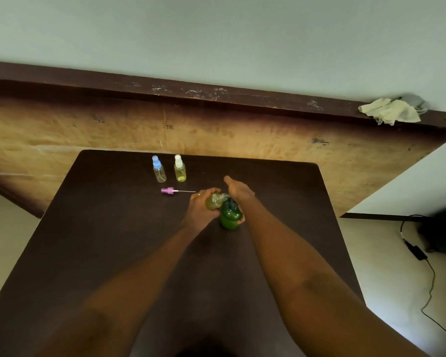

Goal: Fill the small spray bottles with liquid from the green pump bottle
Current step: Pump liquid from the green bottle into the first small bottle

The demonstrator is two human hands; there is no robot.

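One small bottle (213, 201), uncapped and tilted, has its mouth at the spout of the green pump bottle (229, 215), which stands upright mid-table (113, 228). Left hand (200, 207): grip curled round the small bottle, just left of the pump. Right hand (238, 191) lies on the pump head, fingers fairly straight, pressing rather than clutching. Mouth touching the spout or just under it: cannot tell. Yellowish liquid shows inside. Pink spray head (169, 190) lies near, left of the hands, tube pointing right. Farther back stand a blue-capped bottle (159, 170), looking clear, and a white-capped bottle (180, 169) with yellowish fill. Neither obstructs.
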